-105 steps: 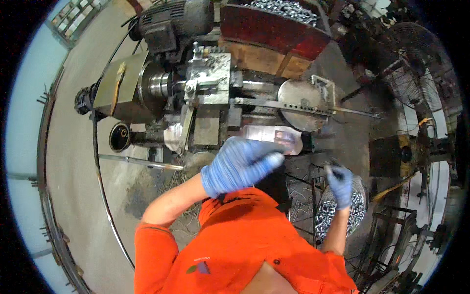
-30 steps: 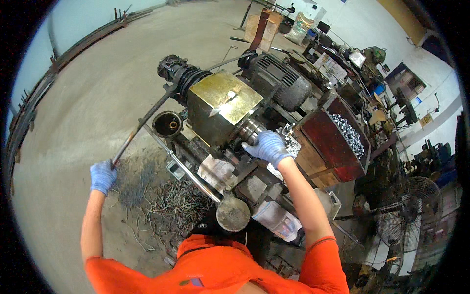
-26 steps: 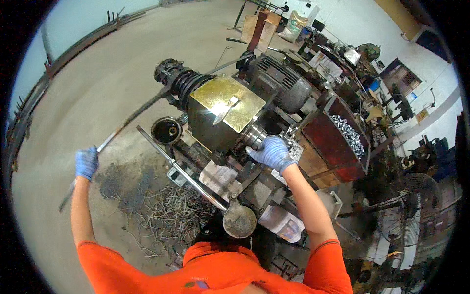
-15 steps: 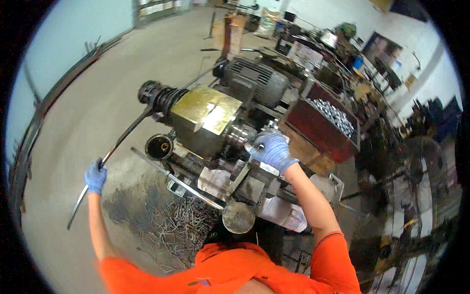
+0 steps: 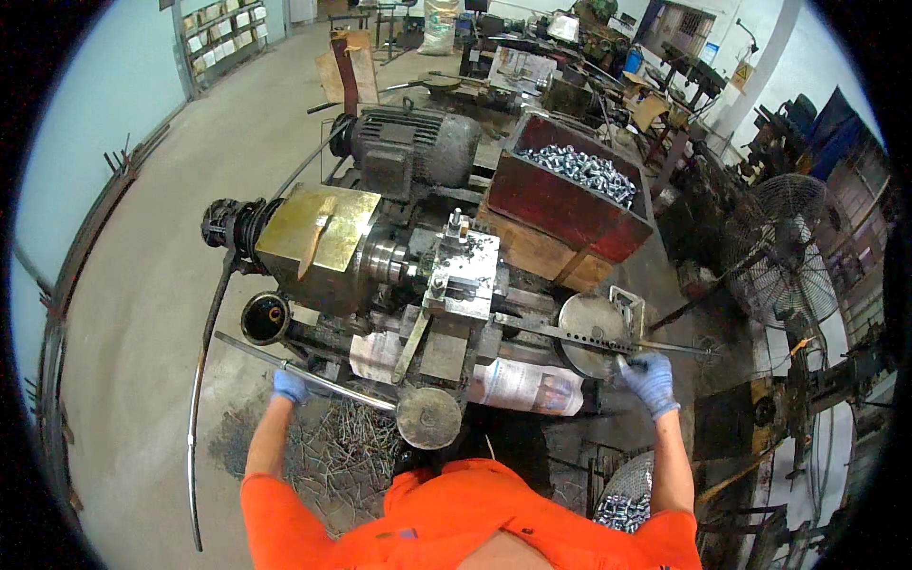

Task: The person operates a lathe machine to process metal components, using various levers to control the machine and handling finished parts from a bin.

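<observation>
My left hand point(image 5: 291, 385), in a blue glove, is at the near side of a chrome lever point(image 5: 332, 384) on the lathe-like machine; its fingers are mostly hidden. My right hand point(image 5: 652, 382), gloved too, closes at the outer end of a flat lever with a row of holes point(image 5: 570, 334). Between them sits a metal tool block point(image 5: 464, 275) with bolts and dark chips on it, facing a shiny chuck point(image 5: 385, 261). A long curved lever point(image 5: 201, 380) hangs at the left, apart from my hand. A wooden-handled tool point(image 5: 318, 236) lies on the brass-coloured cover point(image 5: 280, 223).
A dark red bin point(image 5: 570, 204) full of small metal parts stands behind the tool block. Beside it is a motor point(image 5: 408, 147). Metal shavings point(image 5: 351, 442) litter the floor at lower left. A large fan point(image 5: 784, 252) stands at right. More metal parts point(image 5: 622, 511) lie near my right elbow.
My left hand has let go of the long curved lever and moved right to the chrome lever. My right hand has left the chuck area for the flat lever. The view has shifted.
</observation>
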`<state>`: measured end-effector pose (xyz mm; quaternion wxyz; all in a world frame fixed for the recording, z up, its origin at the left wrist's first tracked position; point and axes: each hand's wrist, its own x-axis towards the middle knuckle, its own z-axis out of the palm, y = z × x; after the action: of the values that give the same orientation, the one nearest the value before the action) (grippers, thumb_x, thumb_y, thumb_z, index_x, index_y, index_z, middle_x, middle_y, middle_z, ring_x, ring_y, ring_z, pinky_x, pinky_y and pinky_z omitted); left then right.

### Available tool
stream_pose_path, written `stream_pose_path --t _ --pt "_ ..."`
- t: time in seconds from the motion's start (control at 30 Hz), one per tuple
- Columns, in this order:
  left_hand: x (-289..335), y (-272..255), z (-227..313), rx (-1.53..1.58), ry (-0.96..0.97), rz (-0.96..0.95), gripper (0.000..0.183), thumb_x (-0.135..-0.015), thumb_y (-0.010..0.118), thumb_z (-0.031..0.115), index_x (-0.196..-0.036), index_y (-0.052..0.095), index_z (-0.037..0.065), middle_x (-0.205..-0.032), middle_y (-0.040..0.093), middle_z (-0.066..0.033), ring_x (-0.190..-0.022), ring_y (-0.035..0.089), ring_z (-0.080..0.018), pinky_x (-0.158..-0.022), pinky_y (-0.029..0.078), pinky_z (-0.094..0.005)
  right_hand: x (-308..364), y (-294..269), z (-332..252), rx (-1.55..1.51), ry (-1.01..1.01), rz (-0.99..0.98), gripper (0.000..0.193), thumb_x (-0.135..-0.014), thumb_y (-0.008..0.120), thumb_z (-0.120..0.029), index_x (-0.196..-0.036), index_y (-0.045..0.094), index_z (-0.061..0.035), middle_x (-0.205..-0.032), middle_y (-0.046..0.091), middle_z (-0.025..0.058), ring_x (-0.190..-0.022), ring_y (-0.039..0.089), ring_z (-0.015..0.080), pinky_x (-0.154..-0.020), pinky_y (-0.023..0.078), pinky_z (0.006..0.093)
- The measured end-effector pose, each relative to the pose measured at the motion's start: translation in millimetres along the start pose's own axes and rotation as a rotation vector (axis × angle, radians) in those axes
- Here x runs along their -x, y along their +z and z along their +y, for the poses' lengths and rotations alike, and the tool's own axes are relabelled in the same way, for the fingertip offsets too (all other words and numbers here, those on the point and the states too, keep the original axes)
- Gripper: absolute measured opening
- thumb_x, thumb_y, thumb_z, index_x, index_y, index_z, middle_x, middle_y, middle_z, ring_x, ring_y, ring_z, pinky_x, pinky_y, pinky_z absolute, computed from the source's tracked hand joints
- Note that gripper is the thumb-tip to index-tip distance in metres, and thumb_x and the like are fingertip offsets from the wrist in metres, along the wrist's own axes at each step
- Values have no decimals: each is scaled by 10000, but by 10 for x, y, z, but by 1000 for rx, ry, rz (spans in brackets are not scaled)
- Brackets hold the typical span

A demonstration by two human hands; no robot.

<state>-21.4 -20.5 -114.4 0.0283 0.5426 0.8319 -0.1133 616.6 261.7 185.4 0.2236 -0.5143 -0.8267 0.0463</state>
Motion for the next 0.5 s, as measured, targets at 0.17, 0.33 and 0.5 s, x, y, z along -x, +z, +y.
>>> stream_pose_path --t 0.17,0.33,0.5 --pt "-124 -354 3 96 -116 -107 277 -798 509 343 -928 651 144 -968 658 -94 -892 624 -311 -705 489 -397 190 14 645 125 154 44 272 -672 766 -225 -691 647 19 -644 635 148 -522 590 256 -555 473 334" --pt "212 -588 -93 310 -404 -62 305 -794 546 373 -958 639 133 -940 653 -140 -894 617 -329 -759 490 -420 40 100 1508 279 192 -23 431 -697 721 -367 -940 648 -18 -990 628 182 -878 614 288 -775 473 367" --pt "448 -862 -429 1021 -563 133 355 -816 614 276 -1069 609 28 -806 657 -137 -635 619 -204 -574 512 -334 -114 58 2106 695 361 -425 707 -726 621 -507 -1268 472 -78 -1318 458 153 -1219 418 317 -1017 317 428"
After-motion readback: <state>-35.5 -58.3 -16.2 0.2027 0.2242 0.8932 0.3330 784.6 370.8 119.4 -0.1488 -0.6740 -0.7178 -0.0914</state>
